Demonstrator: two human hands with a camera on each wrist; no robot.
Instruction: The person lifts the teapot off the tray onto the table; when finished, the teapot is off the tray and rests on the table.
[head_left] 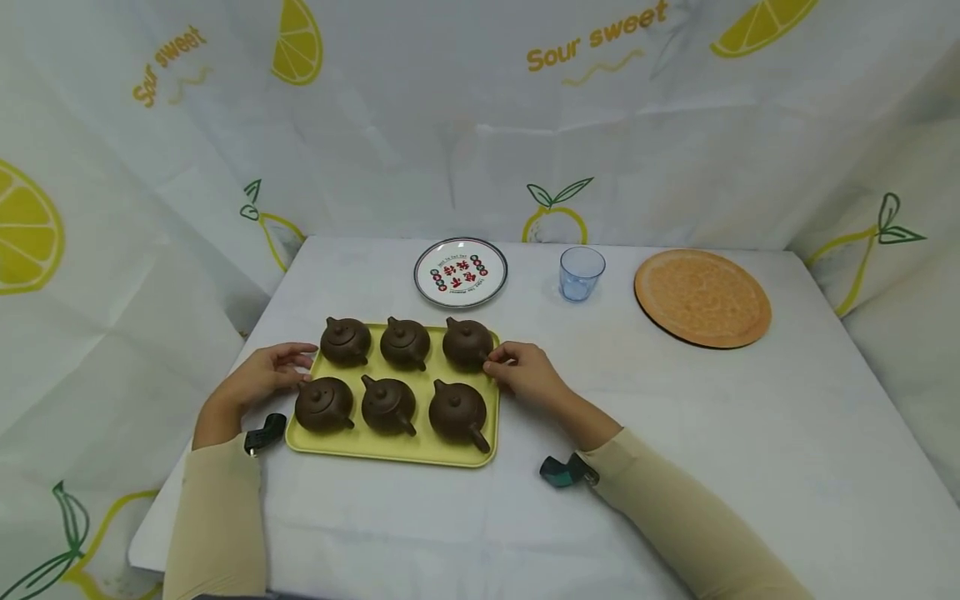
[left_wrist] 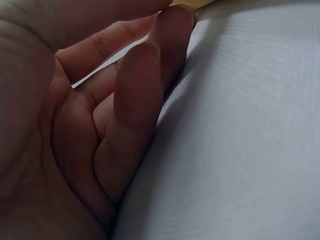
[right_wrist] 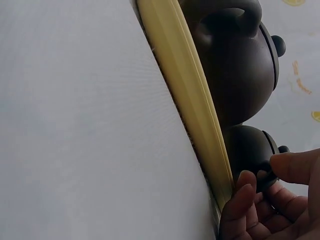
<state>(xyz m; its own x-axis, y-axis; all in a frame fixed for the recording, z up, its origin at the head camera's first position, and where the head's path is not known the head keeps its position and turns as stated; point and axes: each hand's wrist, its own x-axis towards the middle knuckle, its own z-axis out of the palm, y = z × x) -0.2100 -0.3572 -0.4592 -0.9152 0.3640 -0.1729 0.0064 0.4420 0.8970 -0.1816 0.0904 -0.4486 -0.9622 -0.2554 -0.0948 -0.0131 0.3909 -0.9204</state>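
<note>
Six-cup-like rows aside, several dark brown teapots stand in two rows on a yellow tray (head_left: 390, 455). At the tray's right edge my right hand (head_left: 528, 373) has its thumb and index finger at the handle of the far-right teapot (head_left: 465, 343), and seems to pinch it; in the right wrist view the thumb (right_wrist: 290, 167) meets that handle. The other fingers lie beside the tray rim. My left hand (head_left: 262, 372) rests at the tray's left edge with loosely bent fingers (left_wrist: 137, 90), near the left teapots (head_left: 324, 406). Whether its fingertips touch the rim is unclear.
Behind the tray lies a white plate (head_left: 465, 292) with red lettering. A clear blue glass (head_left: 580, 275) stands to its right, and a round tan board (head_left: 701, 296) lies farther right. A white cloth (head_left: 420, 533) covers the table; lemon-print fabric hangs behind.
</note>
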